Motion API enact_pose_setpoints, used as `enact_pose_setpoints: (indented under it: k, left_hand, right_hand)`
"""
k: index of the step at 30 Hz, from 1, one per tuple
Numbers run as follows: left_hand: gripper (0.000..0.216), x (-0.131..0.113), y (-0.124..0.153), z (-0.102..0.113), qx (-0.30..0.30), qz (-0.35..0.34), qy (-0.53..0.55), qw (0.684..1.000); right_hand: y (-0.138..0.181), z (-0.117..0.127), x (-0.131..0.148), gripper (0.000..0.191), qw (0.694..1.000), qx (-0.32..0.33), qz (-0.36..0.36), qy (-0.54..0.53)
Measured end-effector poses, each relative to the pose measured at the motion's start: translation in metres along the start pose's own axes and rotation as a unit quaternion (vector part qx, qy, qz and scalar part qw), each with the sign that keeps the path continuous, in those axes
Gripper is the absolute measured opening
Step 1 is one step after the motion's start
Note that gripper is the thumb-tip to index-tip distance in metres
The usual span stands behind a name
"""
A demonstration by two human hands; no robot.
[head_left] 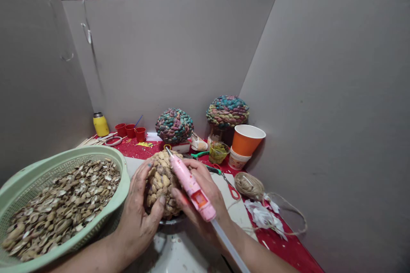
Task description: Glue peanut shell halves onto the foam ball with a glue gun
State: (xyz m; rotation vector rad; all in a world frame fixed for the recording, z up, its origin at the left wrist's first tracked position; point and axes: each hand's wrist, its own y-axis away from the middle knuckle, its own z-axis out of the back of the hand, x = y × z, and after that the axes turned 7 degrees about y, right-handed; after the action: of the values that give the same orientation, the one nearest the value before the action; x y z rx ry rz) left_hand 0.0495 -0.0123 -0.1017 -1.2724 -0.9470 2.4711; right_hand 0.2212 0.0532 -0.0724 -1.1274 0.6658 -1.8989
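My left hand [139, 209] wraps around the near side of a domed ball covered in nut shells [162, 181], thumb pressed on its front. My right hand [201, 196] grips a pink glue gun [188, 185], whose nozzle points up and left at the top of the shell ball. A clear glue stick [229, 245] sticks out of the gun's back end toward me. The ball rests on a shiny round base just under both hands.
A green basket [19, 179] of loose nut shells sits at the left. Two painted shell domes [174, 125] [227, 111], an orange cup [246, 138], red cups [130, 130], a yellow jar [101, 124], scissors [229, 183] and twine [248, 185] lie behind. Grey cardboard walls enclose the table.
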Motion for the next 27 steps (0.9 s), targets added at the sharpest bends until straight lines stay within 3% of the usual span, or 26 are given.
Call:
enact_pose_setpoints:
  k: [7,13,27]
  left_hand:
    - [0.066,0.001,0.001,-0.001,-0.003,0.001,0.011,1.0]
    - [0.067,0.0,0.003,0.001,0.01,-0.002,0.021,1.0]
    - [0.07,0.0,0.006,0.006,0.025,-0.009,0.063,0.998]
  right_hand:
    - [0.0,-0.008,-0.005,0.012,0.998,0.019,0.036,0.05]
    - [-0.005,0.002,0.011,0.007,0.997,0.059,0.009,0.047]
    - [-0.004,0.003,0.012,0.012,0.996,0.055,0.016,0.062]
